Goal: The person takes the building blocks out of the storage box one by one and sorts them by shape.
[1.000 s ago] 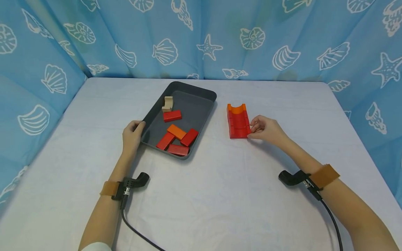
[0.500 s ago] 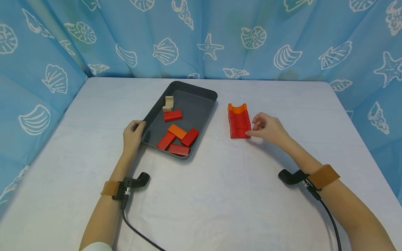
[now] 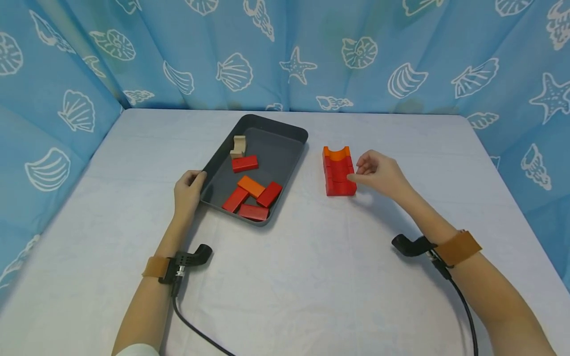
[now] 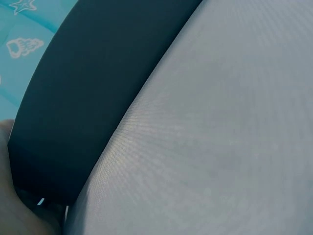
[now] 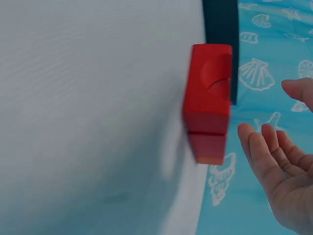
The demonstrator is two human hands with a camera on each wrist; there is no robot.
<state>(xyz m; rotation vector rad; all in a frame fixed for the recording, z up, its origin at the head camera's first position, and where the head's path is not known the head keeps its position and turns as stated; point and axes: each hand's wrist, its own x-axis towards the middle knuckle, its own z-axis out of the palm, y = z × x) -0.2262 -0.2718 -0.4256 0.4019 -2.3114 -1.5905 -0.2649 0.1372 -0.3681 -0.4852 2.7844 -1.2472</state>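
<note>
Fingers of the left hand grip the dark grey tray at its left side, near the closest end, with the thumb at the rim. The right hand holds nothing: its fingers are loosely bent, the thumb stretched away from them, just beside the grooved row. From the head view the thumb tip overlaps the row's right edge; the right wrist view shows a gap between the hand and the row.

Largest is the blue curtain, printed with white shells and starfish, hanging behind and along both sides. Before it lies the white-covered counter. The tray sits on it left of the middle, set at a slant. To the tray's right, apart from it, stands the row, red with an orange piece at the far end, a rounded channel running along its top.

Each wrist wears a brown band carrying a black camera with a cable.

Inside the tray, an orange block and three red blocks cluster at the near end. Farther back lies another red block, with a small beige curved piece just behind it.
</note>
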